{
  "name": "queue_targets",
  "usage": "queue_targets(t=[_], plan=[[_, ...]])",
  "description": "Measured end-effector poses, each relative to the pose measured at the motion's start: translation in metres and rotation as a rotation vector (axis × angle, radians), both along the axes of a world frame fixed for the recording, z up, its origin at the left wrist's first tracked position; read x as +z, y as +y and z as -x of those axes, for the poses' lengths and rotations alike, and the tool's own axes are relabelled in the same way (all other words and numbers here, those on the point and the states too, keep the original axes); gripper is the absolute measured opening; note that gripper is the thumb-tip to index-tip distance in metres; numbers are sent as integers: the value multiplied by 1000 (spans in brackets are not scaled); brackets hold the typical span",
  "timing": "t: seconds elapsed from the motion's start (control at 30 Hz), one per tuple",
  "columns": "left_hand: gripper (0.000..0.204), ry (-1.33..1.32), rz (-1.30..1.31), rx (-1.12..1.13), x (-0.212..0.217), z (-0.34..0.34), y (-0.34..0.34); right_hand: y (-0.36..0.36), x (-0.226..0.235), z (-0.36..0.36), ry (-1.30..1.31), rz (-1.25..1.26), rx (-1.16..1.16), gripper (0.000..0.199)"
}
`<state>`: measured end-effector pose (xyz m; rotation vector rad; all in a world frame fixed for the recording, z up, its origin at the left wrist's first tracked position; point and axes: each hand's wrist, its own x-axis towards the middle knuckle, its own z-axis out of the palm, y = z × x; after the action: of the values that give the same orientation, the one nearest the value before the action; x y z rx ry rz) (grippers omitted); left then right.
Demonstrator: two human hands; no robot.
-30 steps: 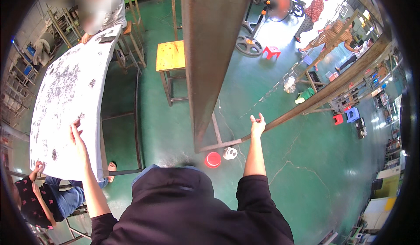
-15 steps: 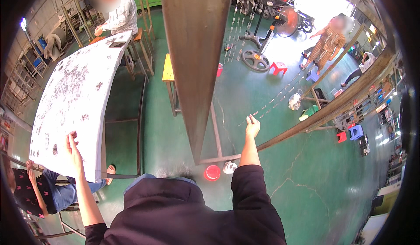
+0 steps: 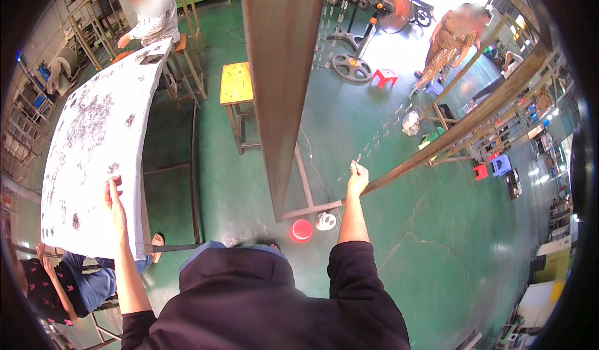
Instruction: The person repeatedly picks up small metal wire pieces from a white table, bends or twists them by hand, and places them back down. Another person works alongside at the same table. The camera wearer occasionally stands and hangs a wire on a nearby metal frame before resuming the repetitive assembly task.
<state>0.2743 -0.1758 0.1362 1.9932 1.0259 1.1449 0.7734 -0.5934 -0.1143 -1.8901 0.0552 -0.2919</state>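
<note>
My right hand [image 3: 357, 178] is raised in front of me, beside a long metal bar, its fingers pinched on a small thin piece too small to name. Thin strands of small pale pieces [image 3: 388, 122] run slantwise past its fingertips. My left hand [image 3: 116, 207] is up at the right edge of a white-covered table [image 3: 93, 181], its fingertips pressed together. What they hold, if anything, I cannot make out. Many small dark pieces [image 3: 93, 116] lie scattered over the white cover.
A wide brown metal post [image 3: 274, 81] stands before me; a slanting bar [image 3: 437, 147] crosses on the right. A yellow stool [image 3: 237, 84], red bucket [image 3: 301, 231], white roll [image 3: 325, 221] and fan [image 3: 394, 13] stand around. Co-workers sit at the table's far end and lower left; others are at the far right.
My view has shifted slightly. My left hand has moved up and right along the table edge, its fingertips closer together. My right hand stays raised by the strands, still pinched.
</note>
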Motion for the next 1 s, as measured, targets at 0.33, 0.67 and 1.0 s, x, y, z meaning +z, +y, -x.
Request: queue_targets(t=[0.33,0.67,1.0], plan=[[27,-43,94,-111,-20,-10,-16,-37,19,47,-139,-123,55,10],[31,-35,184,-118,-41,68,-14,-51,39,84,-73,-116,-13,11],[33,6,289,110,-94,252,78,-29,131,226,-190,69,7,19]])
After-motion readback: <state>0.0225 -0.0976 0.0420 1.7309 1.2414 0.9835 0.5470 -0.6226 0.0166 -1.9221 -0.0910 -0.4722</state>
